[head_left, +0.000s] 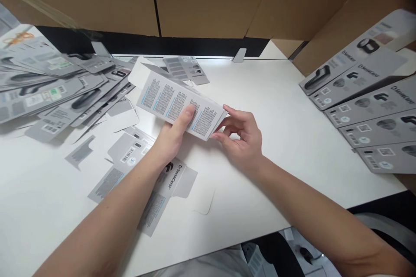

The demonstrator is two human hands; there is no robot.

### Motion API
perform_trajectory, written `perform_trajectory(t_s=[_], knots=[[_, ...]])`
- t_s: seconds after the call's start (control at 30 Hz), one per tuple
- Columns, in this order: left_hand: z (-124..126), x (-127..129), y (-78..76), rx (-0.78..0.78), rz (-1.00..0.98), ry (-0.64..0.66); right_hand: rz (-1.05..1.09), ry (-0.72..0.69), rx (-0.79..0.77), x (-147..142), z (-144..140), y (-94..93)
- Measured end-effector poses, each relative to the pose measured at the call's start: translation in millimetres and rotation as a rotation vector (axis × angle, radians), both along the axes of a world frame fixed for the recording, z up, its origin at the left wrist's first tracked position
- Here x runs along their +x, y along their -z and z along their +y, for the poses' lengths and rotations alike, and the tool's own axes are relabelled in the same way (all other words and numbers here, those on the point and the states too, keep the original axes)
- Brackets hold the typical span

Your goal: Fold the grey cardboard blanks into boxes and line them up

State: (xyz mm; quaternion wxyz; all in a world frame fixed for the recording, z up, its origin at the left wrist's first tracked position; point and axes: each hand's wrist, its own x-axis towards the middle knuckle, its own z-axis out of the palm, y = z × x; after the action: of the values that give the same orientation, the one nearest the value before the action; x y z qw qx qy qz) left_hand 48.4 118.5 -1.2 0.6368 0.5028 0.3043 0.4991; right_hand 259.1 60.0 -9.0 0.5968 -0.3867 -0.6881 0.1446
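Observation:
A grey and white printed carton [175,101], folded into a long box shape, is held above the white table [292,138]. My left hand [173,136] grips it from below, with the thumb pressed on its text panel. My right hand [242,138] touches the carton's near end with its fingertips, fingers curled. Under my left forearm a flat unfolded carton blank [169,186] lies on the table.
A loose pile of flat carton blanks [55,86] spreads over the left of the table. A row of folded boxes [367,108] is stacked at the right edge. Brown cardboard walls [208,0] stand behind. One more flat blank [186,69] lies at the back.

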Motion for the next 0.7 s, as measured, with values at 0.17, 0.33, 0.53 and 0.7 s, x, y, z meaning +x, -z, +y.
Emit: perform_trajectory(t_s=[0.17, 0.33, 0.53, 0.7], knots=[[-0.2, 1.0, -2.0, -0.001, 0.031, -0.047, 0.003, 0.002, -0.011, -0.3, -0.5, 0.8], [-1.3, 1.4, -3.8, 0.009, 0.044, -0.033, -0.006, 0.004, -0.008, -1.5, 0.0, 0.2], [-4.1, 1.9, -6.9, 0.039, 0.049, -0.028, -0.007, -0.010, 0.024, -0.7, 1.1, 0.2], [-1.7, 0.5, -4.9, -0.004, 0.016, -0.006, 0.002, -0.005, 0.026, -0.8, 3.0, -0.5]])
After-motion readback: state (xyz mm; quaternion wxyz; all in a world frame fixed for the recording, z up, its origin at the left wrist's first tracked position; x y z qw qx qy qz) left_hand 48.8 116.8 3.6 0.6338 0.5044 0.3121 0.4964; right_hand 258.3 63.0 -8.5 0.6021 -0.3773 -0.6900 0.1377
